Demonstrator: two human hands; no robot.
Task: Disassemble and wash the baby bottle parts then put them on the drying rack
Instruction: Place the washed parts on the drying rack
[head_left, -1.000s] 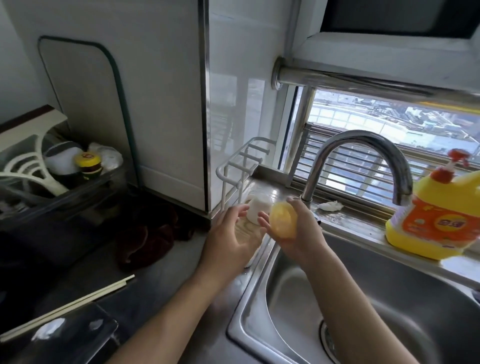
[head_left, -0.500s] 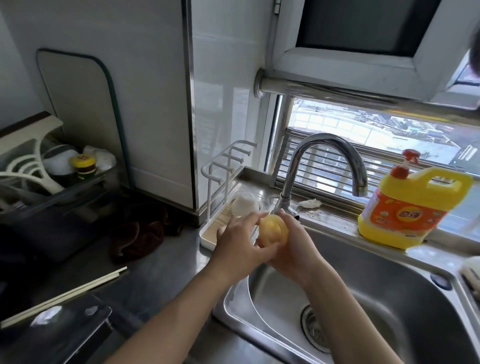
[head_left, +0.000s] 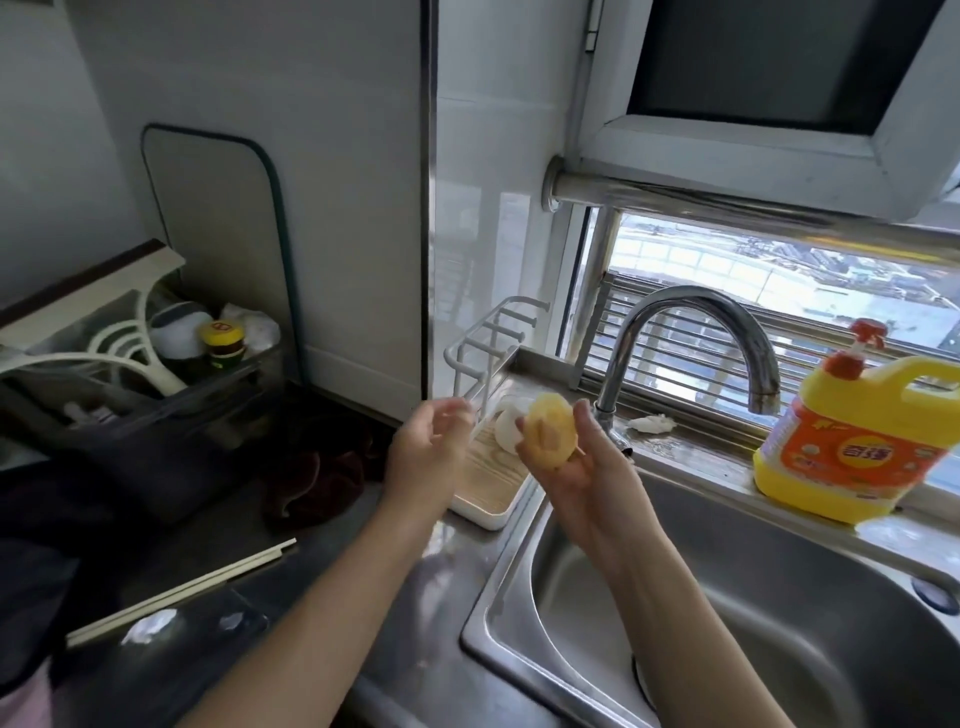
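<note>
As right hand holds ring, left hand relaxed

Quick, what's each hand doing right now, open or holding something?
Left hand: open, fingers relaxed, holding nothing.
Right hand: holding the yellow bottle part.

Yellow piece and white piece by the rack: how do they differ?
The yellow piece is held up in the right hand; the white piece rests on the drying rack, unheld. The yellow piece is in front; the white piece is partly hidden behind it. Both look rounded.
</note>
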